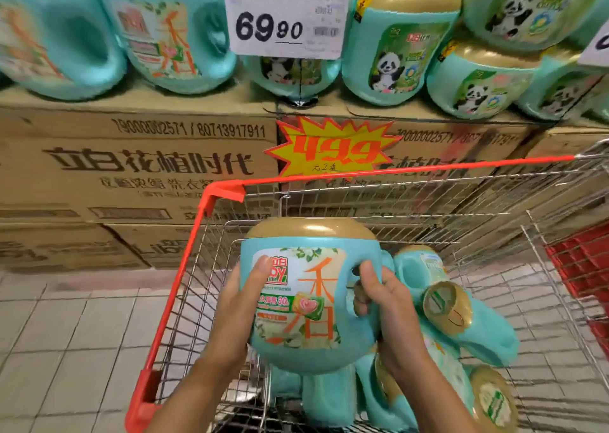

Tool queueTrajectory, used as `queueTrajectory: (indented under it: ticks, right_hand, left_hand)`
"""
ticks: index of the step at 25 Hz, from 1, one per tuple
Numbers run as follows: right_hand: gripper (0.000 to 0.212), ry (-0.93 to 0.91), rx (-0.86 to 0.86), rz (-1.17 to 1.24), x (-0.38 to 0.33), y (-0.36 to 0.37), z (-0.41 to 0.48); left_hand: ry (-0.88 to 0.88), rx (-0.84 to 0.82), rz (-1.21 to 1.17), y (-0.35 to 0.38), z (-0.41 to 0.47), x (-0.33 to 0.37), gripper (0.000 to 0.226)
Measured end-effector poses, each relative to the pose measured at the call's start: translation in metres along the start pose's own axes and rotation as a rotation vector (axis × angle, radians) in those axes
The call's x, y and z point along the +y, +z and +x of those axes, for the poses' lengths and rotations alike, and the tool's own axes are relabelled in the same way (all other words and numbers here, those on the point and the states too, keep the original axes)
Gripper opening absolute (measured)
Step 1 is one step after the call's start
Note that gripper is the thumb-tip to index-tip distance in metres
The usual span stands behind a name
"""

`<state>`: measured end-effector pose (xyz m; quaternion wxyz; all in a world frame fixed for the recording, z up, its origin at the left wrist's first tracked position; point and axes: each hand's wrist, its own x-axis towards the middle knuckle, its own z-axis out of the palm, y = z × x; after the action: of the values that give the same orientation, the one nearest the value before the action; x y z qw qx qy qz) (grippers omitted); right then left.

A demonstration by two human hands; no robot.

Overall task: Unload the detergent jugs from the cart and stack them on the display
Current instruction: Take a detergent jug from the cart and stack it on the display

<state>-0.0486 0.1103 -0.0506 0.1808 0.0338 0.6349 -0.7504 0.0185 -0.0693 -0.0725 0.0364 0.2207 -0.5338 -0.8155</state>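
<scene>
Fingers (369, 276) on both sides of jug (309, 304)

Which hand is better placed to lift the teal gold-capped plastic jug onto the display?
The right hand: its fingers curl round the handle of the teal gold-capped plastic jug. The left hand only holds its side.

Teal gold-capped jug (309, 297) upright above cart (211, 202).

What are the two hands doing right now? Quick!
Left hand: holding the teal jug by its side.
Right hand: gripping the same jug's handle.
</scene>
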Motion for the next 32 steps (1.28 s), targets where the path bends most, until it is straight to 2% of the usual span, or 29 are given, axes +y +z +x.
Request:
queueTrajectory:
  ticks: [7,10,14,19,23,32]
  right_hand:
    - [0.052,0.125,-0.392,-0.092,0.024,0.079,-0.016]
    - [0.051,0.176,-0.488,-0.122,0.037,0.127,-0.032]
    - [0.042,0.202,-0.599,-0.120,0.055,0.215,-0.055]
    - [0.044,0.237,-0.688,-0.036,0.088,0.320,-0.091]
    - [0.042,0.250,-0.759,0.050,0.083,0.380,-0.101]
    - [0.057,-0.057,-0.601,0.196,0.014,0.485,-0.025]
  left_hand:
    - [0.110,0.300,-0.081,-0.072,-0.084,0.008,0.054]
    - [0.134,0.437,-0.110,-0.113,-0.115,0.016,0.051]
    - [0.166,0.559,-0.123,-0.188,-0.156,0.035,0.059]
    - [0.177,0.558,-0.095,-0.298,-0.194,0.085,0.066]
    - [0.181,0.524,-0.106,-0.353,-0.195,0.126,0.065]
    - [0.361,0.307,-0.044,-0.403,-0.082,0.257,0.057]
